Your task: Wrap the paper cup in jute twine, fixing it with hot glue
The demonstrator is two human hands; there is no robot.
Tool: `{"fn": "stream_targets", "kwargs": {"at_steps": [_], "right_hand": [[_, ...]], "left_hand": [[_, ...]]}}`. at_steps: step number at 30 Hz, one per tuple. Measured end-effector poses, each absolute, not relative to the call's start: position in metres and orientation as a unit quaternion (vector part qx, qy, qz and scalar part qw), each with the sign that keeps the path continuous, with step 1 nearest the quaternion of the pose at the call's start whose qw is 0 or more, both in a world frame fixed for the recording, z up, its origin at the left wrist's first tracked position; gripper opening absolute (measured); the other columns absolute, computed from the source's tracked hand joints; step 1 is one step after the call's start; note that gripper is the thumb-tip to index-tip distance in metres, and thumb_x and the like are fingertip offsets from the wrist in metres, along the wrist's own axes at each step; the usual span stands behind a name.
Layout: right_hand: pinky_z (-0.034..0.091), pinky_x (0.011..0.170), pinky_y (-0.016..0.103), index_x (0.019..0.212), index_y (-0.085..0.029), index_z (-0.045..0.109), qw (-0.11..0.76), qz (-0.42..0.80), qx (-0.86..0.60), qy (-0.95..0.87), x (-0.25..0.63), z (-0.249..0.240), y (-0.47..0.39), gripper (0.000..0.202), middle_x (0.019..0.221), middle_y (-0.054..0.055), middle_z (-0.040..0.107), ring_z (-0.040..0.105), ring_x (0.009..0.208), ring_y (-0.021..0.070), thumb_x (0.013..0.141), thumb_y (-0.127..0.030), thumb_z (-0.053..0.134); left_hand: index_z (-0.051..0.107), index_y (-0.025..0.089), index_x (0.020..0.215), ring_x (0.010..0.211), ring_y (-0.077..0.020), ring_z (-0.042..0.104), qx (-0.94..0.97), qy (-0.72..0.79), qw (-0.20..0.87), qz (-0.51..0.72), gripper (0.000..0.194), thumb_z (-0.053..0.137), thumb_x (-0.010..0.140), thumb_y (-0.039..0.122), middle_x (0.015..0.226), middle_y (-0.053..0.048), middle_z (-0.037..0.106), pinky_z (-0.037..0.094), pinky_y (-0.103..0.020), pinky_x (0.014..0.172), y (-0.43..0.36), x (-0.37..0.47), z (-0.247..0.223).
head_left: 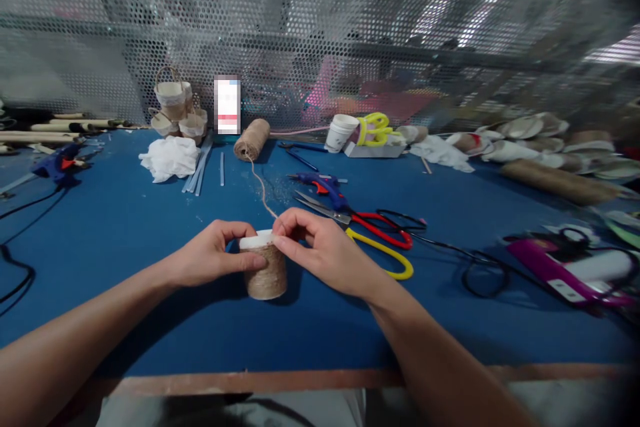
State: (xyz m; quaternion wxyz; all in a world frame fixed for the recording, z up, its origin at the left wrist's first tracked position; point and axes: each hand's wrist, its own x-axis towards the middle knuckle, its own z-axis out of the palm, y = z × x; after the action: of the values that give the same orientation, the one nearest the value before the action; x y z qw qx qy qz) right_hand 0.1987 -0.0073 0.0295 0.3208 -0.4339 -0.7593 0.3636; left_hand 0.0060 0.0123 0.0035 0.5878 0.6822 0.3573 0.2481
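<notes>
A white paper cup (267,280), wound with brown twine over most of its side, is held just above or on the blue table. My left hand (215,250) grips it from the left, thumb on the wound side and fingers at the white rim. My right hand (320,247) pinches the twine (261,180) against the cup near the rim. From there the strand runs back to a twine roll (253,139) lying on its side. Beyond my right hand lie scissors (380,233) with red and yellow handles, and a blue glue gun (323,187).
Clear glue sticks (199,167) and white tissue (170,159) lie at back left, near twine-covered cups (175,107). Another glue gun (55,163) is far left. Stacked white cups (341,132) stand behind. A black cord (450,250) crosses right, near a purple device (560,270).
</notes>
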Motion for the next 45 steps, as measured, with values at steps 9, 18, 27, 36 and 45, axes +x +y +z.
{"fn": "stream_targets", "kwargs": {"at_steps": [9, 18, 27, 36, 45], "right_hand": [[0.045, 0.072, 0.031, 0.069, -0.02, 0.047, 0.36, 0.382, -0.396, -0.753, 0.2003, 0.031, -0.0075, 0.012, 0.091, 0.004, 0.054, 0.053, 0.082, 0.0151, 0.08, -0.022, 0.052], [0.045, 0.073, 0.032, 0.07, -0.019, 0.047, 0.351, 0.399, -0.406, -0.744, 0.2013, 0.0298, -0.0066, 0.012, 0.092, 0.005, 0.055, 0.054, 0.079, 0.015, 0.08, -0.023, 0.051], [0.044, 0.063, 0.027, 0.075, -0.02, 0.05, 0.334, 0.419, -0.418, -0.733, 0.2022, 0.0288, -0.0073, 0.009, 0.079, 0.001, 0.054, 0.051, 0.069, 0.0127, 0.079, -0.026, 0.053], [0.044, 0.063, 0.028, 0.072, -0.02, 0.047, 0.33, 0.383, -0.435, -0.745, 0.1983, 0.0258, -0.009, 0.011, 0.075, 0.001, 0.055, 0.051, 0.068, 0.0127, 0.079, -0.026, 0.054], [0.044, 0.064, 0.028, 0.072, -0.02, 0.047, 0.35, 0.415, -0.41, -0.733, 0.2009, 0.0255, -0.0077, 0.01, 0.074, 0.0, 0.053, 0.051, 0.068, 0.0126, 0.078, -0.025, 0.054]], "left_hand": [[0.056, 0.011, 0.069, 0.059, -0.0093, 0.045, 0.652, 0.352, 0.622, 0.254, 0.024, 0.066, 0.068, 0.033, 0.062, 0.003, 0.051, 0.035, -0.023, 0.06, 0.0145, 0.0052, 0.0059], [0.055, 0.011, 0.069, 0.062, -0.01, 0.045, 0.635, 0.328, 0.644, 0.273, 0.024, 0.067, 0.068, 0.032, 0.065, 0.002, 0.051, 0.035, -0.023, 0.061, 0.0147, 0.0036, 0.005], [0.056, 0.011, 0.07, 0.067, -0.0115, 0.048, 0.65, 0.309, 0.638, 0.273, 0.02, 0.067, 0.068, 0.028, 0.072, -0.001, 0.055, 0.039, -0.025, 0.064, 0.0148, 0.0024, 0.0066], [0.056, 0.012, 0.071, 0.061, -0.0098, 0.046, 0.693, 0.345, 0.574, 0.267, 0.023, 0.063, 0.072, 0.034, 0.065, 0.001, 0.053, 0.037, -0.022, 0.06, 0.0101, 0.0064, 0.0085], [0.052, 0.012, 0.068, 0.058, -0.0088, 0.044, 0.655, 0.321, 0.623, 0.283, 0.024, 0.064, 0.071, 0.033, 0.063, 0.002, 0.051, 0.036, -0.022, 0.057, 0.0115, 0.0058, 0.0064]]}}
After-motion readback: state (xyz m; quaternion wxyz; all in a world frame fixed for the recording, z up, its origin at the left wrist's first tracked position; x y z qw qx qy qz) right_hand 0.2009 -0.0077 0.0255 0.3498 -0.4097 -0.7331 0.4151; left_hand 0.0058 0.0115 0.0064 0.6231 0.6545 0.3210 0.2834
